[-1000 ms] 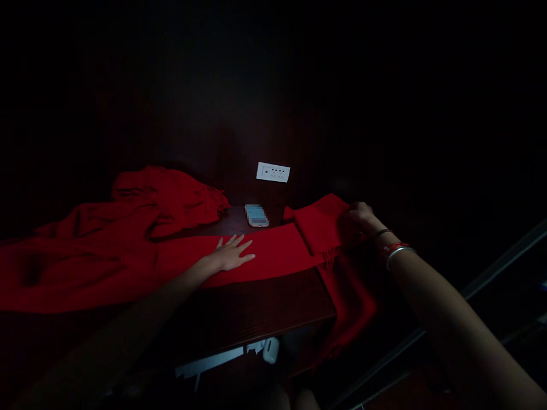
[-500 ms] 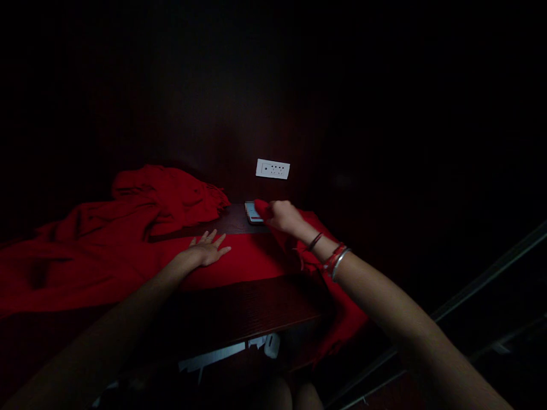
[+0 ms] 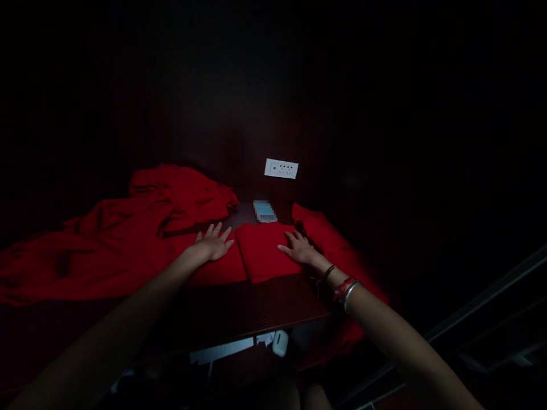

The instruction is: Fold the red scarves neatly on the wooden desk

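Observation:
A long red scarf [image 3: 222, 269] with fringe lies across the dark wooden desk [image 3: 256, 304]. Its right end is folded over into a flat layer [image 3: 265, 250]. My left hand [image 3: 212, 242] rests on the scarf just left of that fold, fingers spread. On the right part of the folded layer lies my right hand [image 3: 299, 247], palm down with its fingers apart. Neither hand grips the cloth. At the left the scarf runs into loose, crumpled folds, and the far bunch [image 3: 183, 193] shows a fringed edge.
Behind the fold lies a small pale-blue rectangular item [image 3: 265, 211], its face blurred. A white socket panel [image 3: 281, 168] is on the dark back wall. More red cloth [image 3: 329, 239] hangs over the desk's right side. Below the desk edge are a white rounded object [image 3: 280, 343] and papers [image 3: 222, 350].
My right hand has let go of the scarf's end and now lies flat on it. The end has come down folded over the strip. My left hand stays spread on the cloth.

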Tool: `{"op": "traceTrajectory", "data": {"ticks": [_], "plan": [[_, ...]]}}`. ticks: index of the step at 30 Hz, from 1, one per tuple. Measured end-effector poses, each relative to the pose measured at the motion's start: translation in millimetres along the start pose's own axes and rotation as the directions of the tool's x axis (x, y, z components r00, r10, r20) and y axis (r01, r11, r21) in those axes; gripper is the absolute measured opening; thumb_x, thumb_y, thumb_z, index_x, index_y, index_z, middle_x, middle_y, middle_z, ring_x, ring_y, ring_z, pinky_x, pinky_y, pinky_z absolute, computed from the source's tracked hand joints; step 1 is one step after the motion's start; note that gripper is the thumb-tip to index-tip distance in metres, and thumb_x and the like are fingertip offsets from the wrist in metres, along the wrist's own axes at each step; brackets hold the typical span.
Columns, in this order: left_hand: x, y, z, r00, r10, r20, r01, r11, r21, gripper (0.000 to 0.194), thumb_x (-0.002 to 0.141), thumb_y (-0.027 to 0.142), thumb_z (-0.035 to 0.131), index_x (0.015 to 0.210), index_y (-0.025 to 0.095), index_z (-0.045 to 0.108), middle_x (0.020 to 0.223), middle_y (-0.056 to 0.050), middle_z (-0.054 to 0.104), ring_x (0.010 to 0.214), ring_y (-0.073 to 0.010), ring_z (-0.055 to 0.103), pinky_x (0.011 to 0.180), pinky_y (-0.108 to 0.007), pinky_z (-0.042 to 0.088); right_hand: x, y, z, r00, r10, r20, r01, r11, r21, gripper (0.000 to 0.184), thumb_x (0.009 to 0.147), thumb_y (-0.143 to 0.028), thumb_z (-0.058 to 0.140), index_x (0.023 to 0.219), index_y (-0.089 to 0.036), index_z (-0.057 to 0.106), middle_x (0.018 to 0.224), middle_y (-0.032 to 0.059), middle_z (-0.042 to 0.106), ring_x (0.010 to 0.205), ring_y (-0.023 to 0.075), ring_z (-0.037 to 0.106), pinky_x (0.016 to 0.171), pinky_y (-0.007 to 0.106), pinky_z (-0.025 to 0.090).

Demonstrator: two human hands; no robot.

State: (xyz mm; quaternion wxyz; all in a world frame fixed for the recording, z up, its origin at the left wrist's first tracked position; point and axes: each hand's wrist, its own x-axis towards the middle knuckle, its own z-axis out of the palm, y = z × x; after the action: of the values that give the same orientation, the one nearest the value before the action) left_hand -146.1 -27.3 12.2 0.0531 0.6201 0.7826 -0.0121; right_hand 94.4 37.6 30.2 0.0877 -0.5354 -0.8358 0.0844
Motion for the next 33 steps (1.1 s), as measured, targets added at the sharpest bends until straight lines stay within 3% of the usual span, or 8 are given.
{"op": "traceTrajectory", "data": {"ticks": [4, 10, 15, 21, 25, 28, 30, 33], "plan": [[-4, 15, 5.5, 0.980, 0.196, -0.034, -0.198, 0.974, -0.109, 0.058, 0.081, 0.048, 0.010, 0.130, 0.018, 0.006, 0.136, -0.006, 0.007, 0.122, -0.0228, 0.006, 0.095, -0.044, 0.013, 6, 13, 3, 0.988, 0.155, -0.023, -0.147, 0.969, 0.199, 0.072, 0.066, -0.042, 0.052, 0.125, -0.015, 0.023, 0.118, 0.0145, 0.040, 0.103, 0.0217, 0.043, 0.081, 0.030, 0.035], [8, 12, 20.8, 0.955, 0.268, -0.125, -0.285, 0.947, -0.147, 0.059, 0.081, 0.050, 0.009, 0.130, 0.019, 0.004, 0.135, -0.005, 0.011, 0.122, -0.0228, 0.010, 0.095, -0.043, 0.015, 21, 22, -15, 0.993, 0.120, 0.016, -0.110, 0.843, 0.526, 0.067, 0.059, -0.013, 0.056, 0.120, -0.015, 0.029, 0.110, 0.0076, 0.048, 0.088, 0.0138, 0.052, 0.069, 0.021, 0.041], [17, 6, 25.6, 0.923, 0.348, -0.165, -0.362, 0.931, -0.058, 0.061, 0.080, 0.051, 0.018, 0.130, 0.018, 0.008, 0.136, -0.009, 0.007, 0.122, -0.0231, 0.007, 0.095, -0.039, 0.014, 31, 51, -53, 0.935, 0.221, -0.277, -0.128, 0.939, 0.318, 0.064, 0.058, -0.016, 0.057, 0.118, -0.017, 0.034, 0.106, 0.0073, 0.050, 0.091, 0.0160, 0.049, 0.075, 0.023, 0.039], [11, 7, 19.2, 0.894, 0.437, -0.098, -0.437, 0.899, 0.031, 0.054, 0.080, 0.049, 0.021, 0.128, 0.023, 0.019, 0.135, -0.007, 0.011, 0.122, -0.0237, 0.010, 0.095, -0.039, 0.015, 15, 79, -58, 0.879, 0.346, -0.327, -0.381, 0.923, -0.048, 0.055, 0.069, -0.016, 0.045, 0.122, -0.016, 0.030, 0.108, 0.0170, 0.045, 0.097, 0.0279, 0.044, 0.076, 0.041, 0.035], [9, 6, 14.7, 0.877, 0.471, -0.091, -0.465, 0.882, 0.084, 0.051, 0.080, 0.046, 0.026, 0.124, 0.021, 0.031, 0.133, -0.007, 0.020, 0.120, -0.0220, 0.019, 0.095, -0.034, 0.017, 5, 37, -36, 0.913, -0.036, -0.406, -0.050, 0.978, -0.200, 0.048, 0.075, -0.015, 0.038, 0.122, -0.017, 0.031, 0.120, 0.0144, 0.033, 0.107, 0.0257, 0.033, 0.085, 0.040, 0.029], [9, 4, 14.0, 0.848, 0.526, -0.062, -0.524, 0.850, 0.047, 0.051, 0.080, 0.046, 0.025, 0.125, 0.021, 0.030, 0.133, -0.007, 0.021, 0.119, -0.0185, 0.021, 0.095, -0.030, 0.017, 8, -6, -18, 0.902, -0.402, -0.156, 0.374, 0.910, -0.180, 0.041, 0.079, -0.024, 0.036, 0.119, -0.018, 0.036, 0.118, 0.0096, 0.037, 0.105, 0.0180, 0.036, 0.088, 0.030, 0.028], [10, 2, 14.8, 0.849, 0.528, -0.020, -0.528, 0.849, -0.003, 0.054, 0.080, 0.049, 0.023, 0.127, 0.022, 0.023, 0.134, -0.006, 0.018, 0.120, -0.0180, 0.018, 0.096, -0.031, 0.016, 12, -25, -4, 0.881, -0.473, 0.011, 0.469, 0.871, -0.143, 0.043, 0.080, -0.035, 0.035, 0.120, -0.020, 0.036, 0.120, 0.0092, 0.036, 0.107, 0.0196, 0.035, 0.088, 0.034, 0.029], [13, -2, 16.5, 0.867, 0.498, 0.025, -0.496, 0.867, -0.046, 0.054, 0.080, 0.051, 0.020, 0.128, 0.026, 0.015, 0.135, -0.004, 0.011, 0.122, -0.0192, 0.011, 0.096, -0.037, 0.014, 21, -32, 15, 0.912, -0.393, 0.121, 0.409, 0.894, -0.180, 0.046, 0.080, -0.044, 0.031, 0.120, -0.022, 0.036, 0.123, 0.0103, 0.035, 0.113, 0.0249, 0.028, 0.088, 0.047, 0.024]]}}
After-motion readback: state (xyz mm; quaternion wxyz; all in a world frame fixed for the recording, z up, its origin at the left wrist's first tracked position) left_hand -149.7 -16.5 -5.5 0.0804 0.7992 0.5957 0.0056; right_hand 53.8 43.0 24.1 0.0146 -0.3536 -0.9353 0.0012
